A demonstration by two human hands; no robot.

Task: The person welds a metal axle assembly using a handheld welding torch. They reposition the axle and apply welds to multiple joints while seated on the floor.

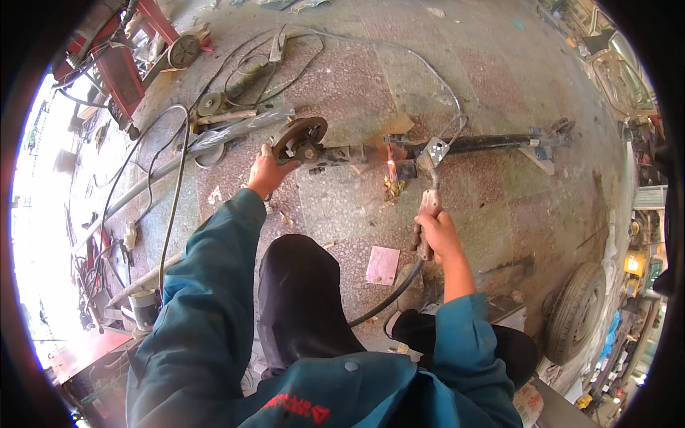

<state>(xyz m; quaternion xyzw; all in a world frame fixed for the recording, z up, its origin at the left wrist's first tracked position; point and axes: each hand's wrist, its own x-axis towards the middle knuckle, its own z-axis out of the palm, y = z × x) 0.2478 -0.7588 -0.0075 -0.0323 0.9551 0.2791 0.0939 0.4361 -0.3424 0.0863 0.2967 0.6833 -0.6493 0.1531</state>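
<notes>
My left hand grips the lower edge of a rusty round hub at the left end of a metal axle-like assembly lying across the floor. Its black tube extends rightward. My right hand is closed on the handle of a hand-held tool with a thick black hose running from its lower end. The tool's neck rises to a pale plate over the assembly. Left of that plate, a bright orange glow shows on the metal, with small brass-coloured bits below it.
Looped cables, a grinder-like tool and long pipes lie at upper left, beside red wheeled equipment. A pink square piece lies before my knees. A tyre and cluttered parts line the right side.
</notes>
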